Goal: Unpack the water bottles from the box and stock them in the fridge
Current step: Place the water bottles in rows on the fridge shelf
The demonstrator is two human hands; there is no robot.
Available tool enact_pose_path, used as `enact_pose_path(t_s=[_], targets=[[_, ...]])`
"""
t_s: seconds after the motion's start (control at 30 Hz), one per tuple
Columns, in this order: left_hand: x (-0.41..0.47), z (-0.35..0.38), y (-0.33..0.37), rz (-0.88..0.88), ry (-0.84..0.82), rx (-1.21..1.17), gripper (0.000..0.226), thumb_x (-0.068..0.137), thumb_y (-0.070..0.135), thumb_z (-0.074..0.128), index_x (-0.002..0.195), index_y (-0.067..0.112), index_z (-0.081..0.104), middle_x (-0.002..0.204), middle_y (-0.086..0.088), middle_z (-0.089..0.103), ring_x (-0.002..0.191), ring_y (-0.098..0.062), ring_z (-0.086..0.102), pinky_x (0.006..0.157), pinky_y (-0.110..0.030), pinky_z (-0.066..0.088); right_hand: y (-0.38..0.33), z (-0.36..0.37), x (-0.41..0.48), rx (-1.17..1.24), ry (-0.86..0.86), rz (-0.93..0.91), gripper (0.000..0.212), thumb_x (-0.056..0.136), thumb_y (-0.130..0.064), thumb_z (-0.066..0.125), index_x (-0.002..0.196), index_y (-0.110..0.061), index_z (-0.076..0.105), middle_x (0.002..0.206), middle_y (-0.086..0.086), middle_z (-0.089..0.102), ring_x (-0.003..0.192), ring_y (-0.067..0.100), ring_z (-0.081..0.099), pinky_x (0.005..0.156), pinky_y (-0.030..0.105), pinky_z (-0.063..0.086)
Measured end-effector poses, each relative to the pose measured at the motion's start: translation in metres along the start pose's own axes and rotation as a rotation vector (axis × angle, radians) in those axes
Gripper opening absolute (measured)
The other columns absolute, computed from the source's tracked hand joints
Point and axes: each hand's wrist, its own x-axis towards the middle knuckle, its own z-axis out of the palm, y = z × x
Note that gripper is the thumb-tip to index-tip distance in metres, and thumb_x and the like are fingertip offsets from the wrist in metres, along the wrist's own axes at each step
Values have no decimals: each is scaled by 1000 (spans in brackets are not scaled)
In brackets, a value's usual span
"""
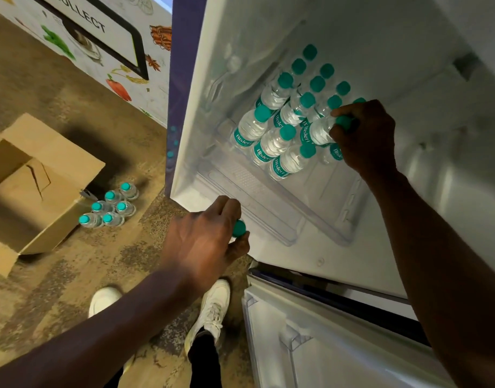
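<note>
Inside the open fridge [338, 37], several clear water bottles with teal caps [271, 141] stand packed together on a clear shelf [324, 214]. My right hand [364, 135] reaches into the fridge and grips one bottle [320, 131] by its neck at the right of the group. Below the fridge's front edge, my left hand [204, 242] is closed over another bottle, of which only the teal cap [238, 228] shows. An open brown cardboard box [30, 191] lies on the floor at the left. It looks empty.
Several more bottles [109, 205] stand on the speckled floor beside the box. A lower fridge compartment [338, 340] is open at the bottom right. A printed wall panel [100, 37] runs behind. My white shoes [212, 309] are below.
</note>
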Motion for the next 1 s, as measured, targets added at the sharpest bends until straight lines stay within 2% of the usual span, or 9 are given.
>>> enact_pose_path(t_s=[0.13, 0.3, 0.53, 0.6, 0.67, 0.77, 0.83, 0.9, 1.0], targets=[[1, 5, -4, -2, -14, 9, 30, 90, 39, 78, 104, 19, 61, 93, 4, 63, 62, -27, 61, 55, -41, 54, 11, 13, 12, -47, -74, -42, 32, 89, -18, 74, 116, -1, 74, 122, 20, 66, 110, 31, 66, 94, 28, 50], [5, 10, -6, -13, -31, 0, 34, 88, 39, 81, 106, 19, 60, 95, 4, 63, 62, -26, 61, 56, -41, 55, 11, 24, 21, -100, -120, -165, 29, 86, -12, 73, 112, 2, 74, 116, 22, 69, 105, 36, 66, 94, 35, 52], [10, 11, -4, -31, -44, -5, 33, 93, 45, 75, 110, 22, 57, 100, 7, 61, 66, -24, 60, 60, -40, 55, -1, 21, 29, -117, -124, -110, 37, 88, -14, 73, 122, -1, 69, 127, 18, 67, 114, 32, 66, 101, 37, 53], [10, 10, -4, -37, -35, -17, 33, 93, 44, 76, 110, 22, 58, 99, 7, 62, 65, -25, 59, 59, -40, 54, -5, 13, 29, -132, -87, -10, 39, 91, -20, 72, 127, -7, 66, 130, 15, 67, 115, 29, 67, 101, 35, 54], [12, 10, -5, -54, -20, -31, 32, 93, 43, 76, 108, 22, 58, 98, 7, 62, 65, -26, 60, 59, -41, 54, -14, 2, 23, -123, 38, 121, 34, 90, -23, 69, 122, -12, 68, 123, 9, 72, 110, 23, 70, 96, 23, 46], [18, 9, -6, -87, -5, -55, 32, 93, 46, 75, 108, 26, 56, 101, 10, 62, 69, -22, 63, 62, -42, 57, -46, -7, -7, 117, 209, 206, 23, 88, -17, 67, 109, -13, 75, 102, -2, 76, 94, 16, 73, 89, 21, 52], [23, 8, -8, -128, 16, -85, 31, 92, 48, 74, 110, 28, 56, 103, 12, 62, 73, -21, 66, 63, -42, 58, -71, -3, -40, 348, 151, 158, 15, 92, -12, 68, 104, -12, 77, 92, -6, 75, 80, 12, 74, 76, 28, 61], [28, 6, -9, -159, 60, -116, 31, 91, 47, 77, 108, 29, 57, 97, 14, 60, 70, -17, 64, 60, -40, 59, -86, 7, -79, 436, 6, 49, 14, 95, -7, 70, 106, -12, 76, 93, -4, 77, 75, 6, 73, 67, 31, 63], [34, 1, -11, -138, 98, -134, 31, 89, 44, 81, 104, 29, 58, 91, 15, 58, 65, -12, 60, 57, -39, 58, -91, 27, -134, 527, -182, -53, 40, 84, 7, 75, 120, -9, 72, 110, 2, 75, 93, 10, 72, 72, 31, 63]])
